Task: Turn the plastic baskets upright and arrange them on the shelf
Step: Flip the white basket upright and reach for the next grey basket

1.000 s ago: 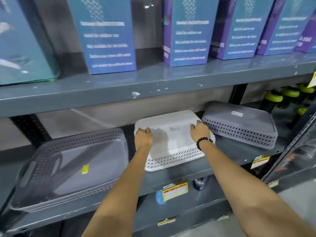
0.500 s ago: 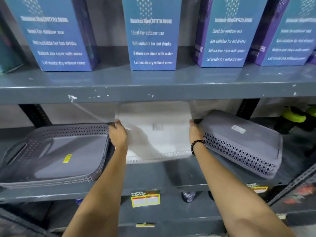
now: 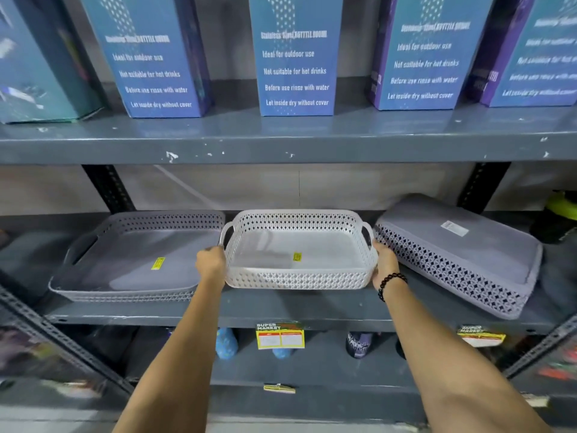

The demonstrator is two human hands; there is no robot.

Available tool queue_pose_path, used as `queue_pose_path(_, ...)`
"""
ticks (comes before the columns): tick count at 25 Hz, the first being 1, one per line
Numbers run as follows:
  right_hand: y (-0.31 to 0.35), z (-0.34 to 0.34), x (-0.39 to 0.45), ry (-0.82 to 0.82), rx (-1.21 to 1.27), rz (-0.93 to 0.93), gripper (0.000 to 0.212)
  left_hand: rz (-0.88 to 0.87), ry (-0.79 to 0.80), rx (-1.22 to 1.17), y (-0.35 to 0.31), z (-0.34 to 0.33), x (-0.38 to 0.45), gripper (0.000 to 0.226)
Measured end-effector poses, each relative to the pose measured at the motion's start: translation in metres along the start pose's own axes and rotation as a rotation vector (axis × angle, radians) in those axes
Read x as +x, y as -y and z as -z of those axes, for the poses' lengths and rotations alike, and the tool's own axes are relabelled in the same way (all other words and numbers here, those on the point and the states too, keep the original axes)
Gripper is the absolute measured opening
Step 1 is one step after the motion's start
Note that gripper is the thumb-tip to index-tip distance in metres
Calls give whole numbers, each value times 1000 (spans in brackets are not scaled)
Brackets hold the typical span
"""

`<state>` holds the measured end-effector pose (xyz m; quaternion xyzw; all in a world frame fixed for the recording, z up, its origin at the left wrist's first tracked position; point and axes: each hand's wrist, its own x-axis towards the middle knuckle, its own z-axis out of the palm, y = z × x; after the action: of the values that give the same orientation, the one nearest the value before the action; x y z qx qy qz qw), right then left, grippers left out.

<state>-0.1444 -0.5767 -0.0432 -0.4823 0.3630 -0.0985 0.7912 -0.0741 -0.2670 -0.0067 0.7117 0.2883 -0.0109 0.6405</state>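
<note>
A white perforated basket (image 3: pixel 296 279) is upright at the middle of the grey shelf (image 3: pixel 281 310), its open side up and a yellow sticker inside. My left hand (image 3: pixel 211 264) grips its left side below the handle. My right hand (image 3: pixel 384 264), with a black bead bracelet at the wrist, grips its right side. To the left a grey basket (image 3: pixel 125 289) sits upright on the shelf. To the right another grey basket (image 3: pixel 462 260) lies upside down, tilted, its flat bottom with a white label facing up.
The shelf above (image 3: pixel 281 142) carries several tall blue and purple boxes (image 3: pixel 296 57). A dark upright post (image 3: pixel 109 189) stands behind the left basket. Green-capped bottles (image 3: pixel 562 207) are at the far right. Price tags (image 3: pixel 280 335) hang on the shelf edge, with bottles below.
The white basket was upside down under both hands; it has been flipped over and now sits open side up between them. My view has shifted left and closer.
</note>
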Motion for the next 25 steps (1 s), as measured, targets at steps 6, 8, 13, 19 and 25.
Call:
queue_pose_path(6,-18,9,9,-69,-222,20,15,-194,-219,500,11,7,-22,44)
queue_pose_path(8,-7,7,-5,-96,-261,49,18,-293,-231,520,13,6,-20,45)
queue_pose_path(13,21,19,-28,-245,-309,307,22,-510,-130,582,0,-28,-31,23)
queue_pose_path(19,63,83,-49,-536,-455,499,30,-711,226,460,-18,-145,-92,37)
queue_pose_path(25,112,165,-12,-749,-676,307,40,-739,599,524,-37,-264,-157,55)
